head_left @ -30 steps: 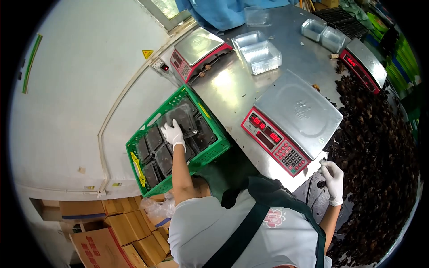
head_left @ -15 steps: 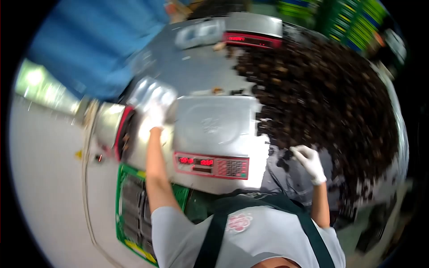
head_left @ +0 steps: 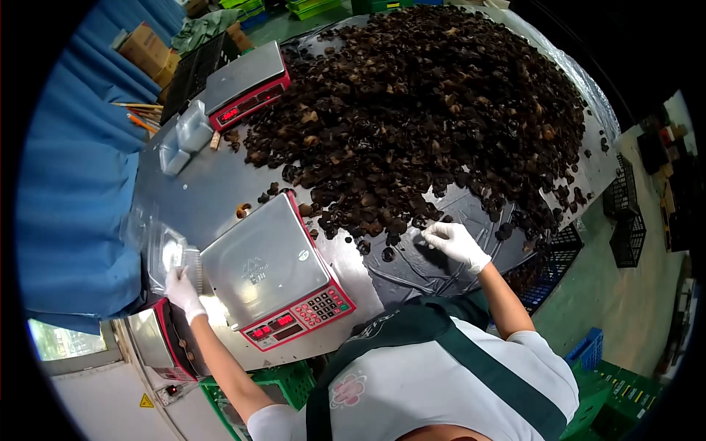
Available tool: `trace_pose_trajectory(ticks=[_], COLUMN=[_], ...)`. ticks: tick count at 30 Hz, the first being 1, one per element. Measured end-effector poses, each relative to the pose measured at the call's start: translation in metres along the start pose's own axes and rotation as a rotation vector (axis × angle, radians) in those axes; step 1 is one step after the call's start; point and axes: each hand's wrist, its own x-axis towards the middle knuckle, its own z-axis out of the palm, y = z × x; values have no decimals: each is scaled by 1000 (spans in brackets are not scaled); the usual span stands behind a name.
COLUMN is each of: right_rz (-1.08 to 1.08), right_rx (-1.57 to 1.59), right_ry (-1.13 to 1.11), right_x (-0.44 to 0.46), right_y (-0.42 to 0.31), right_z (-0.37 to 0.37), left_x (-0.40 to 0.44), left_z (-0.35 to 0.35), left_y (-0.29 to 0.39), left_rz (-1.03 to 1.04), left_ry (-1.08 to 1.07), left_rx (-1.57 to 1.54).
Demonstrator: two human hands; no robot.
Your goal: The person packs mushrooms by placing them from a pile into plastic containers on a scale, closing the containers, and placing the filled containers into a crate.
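My left hand (head_left: 184,292), in a white glove, has its fingers closed on the near edge of a clear plastic container (head_left: 163,253) at the left of the table. Just right of it stands a digital scale (head_left: 268,257) with a bare metal plate and a lit red display. My right hand (head_left: 457,245), also gloved, hovers at the near edge of a large pile of dark wood ear mushrooms (head_left: 434,110). Its fingers are pinched together; whatever may be between them is too small to make out. Black plastic sheeting (head_left: 412,275) lies beneath that hand.
A second scale (head_left: 246,77) stands at the back left beside more clear containers (head_left: 187,132). Another scale (head_left: 158,342) sits at the lower left near a green crate (head_left: 294,382). A blue curtain (head_left: 81,198) hangs along the left. Black crates (head_left: 625,213) rest on the floor at right.
The view has turned and sharpened, so the scale and pile appear rotated. My left hand remains at the clear containers, and my right hand is still by the pile's near edge.
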Motion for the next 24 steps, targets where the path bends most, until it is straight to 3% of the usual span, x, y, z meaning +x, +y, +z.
trace_pose_trajectory(ticks=[2, 4, 6, 7, 8, 12, 15, 16, 19, 22, 24], right_rz=[12, 10, -41, -47, -56, -70, -173, -188, -299, -370, -233], right_rx=[-1, -89, -108, -91, -73, -128, -214, -260, -330, -489, -427], right_ry=[6, 17, 9, 11, 12, 60, 185, 201, 548, 1004, 1131], right_x=[1, 0, 4, 7, 9, 19, 34, 37, 54, 78, 95], right_y=[0, -3, 7, 14, 18, 21, 26, 17, 7, 3, 10], right_z=[1, -1, -2, -2, -3, -21, -45, -60, -111, -183, -232], left_x=[-25, -66, -106, -124, -139, -157, -153, -153, -156, -168, -178], left_z=[5, -8, 1, -2, -12, -31, -41, -43, -55, -56, -41], left_y=[14, 68, 88, 101, 118, 140, 148, 157, 190, 236, 267], left_rz=[307, 285, 440, 465, 451, 476, 256, 268, 557, 518, 640], left_ry=[88, -82, -169, -316, -465, -506, -723, -722, -348, -388, -385], left_rx=[-38, -287, -142, -126, -74, -75, -199, -204, -191, -431, -518])
